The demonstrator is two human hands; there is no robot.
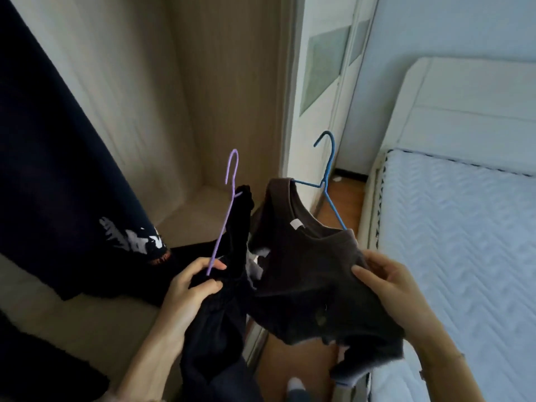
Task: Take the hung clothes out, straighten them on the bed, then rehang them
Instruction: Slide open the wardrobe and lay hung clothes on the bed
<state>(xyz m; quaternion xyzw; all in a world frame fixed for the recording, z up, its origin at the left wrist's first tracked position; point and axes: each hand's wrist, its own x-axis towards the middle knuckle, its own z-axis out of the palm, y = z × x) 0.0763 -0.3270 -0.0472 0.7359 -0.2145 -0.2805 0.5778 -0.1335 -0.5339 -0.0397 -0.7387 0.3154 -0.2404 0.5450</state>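
My left hand (191,288) grips a black garment (220,314) together with the lower end of a purple wire hanger (229,195), whose hook points up. My right hand (388,282) pinches the shoulder of a dark brown T-shirt (307,280) that sits on a blue wire hanger (327,181). The shirt has a white label inside its collar. Both garments are held in front of the open wardrobe (203,111), with the bed (464,242) to the right.
A dark navy garment with a white print (58,169) hangs at the left inside the wardrobe, its hem resting on the wardrobe floor. White sliding doors (319,82) stand behind the blue hanger. A strip of wooden floor (345,204) runs between wardrobe and bed.
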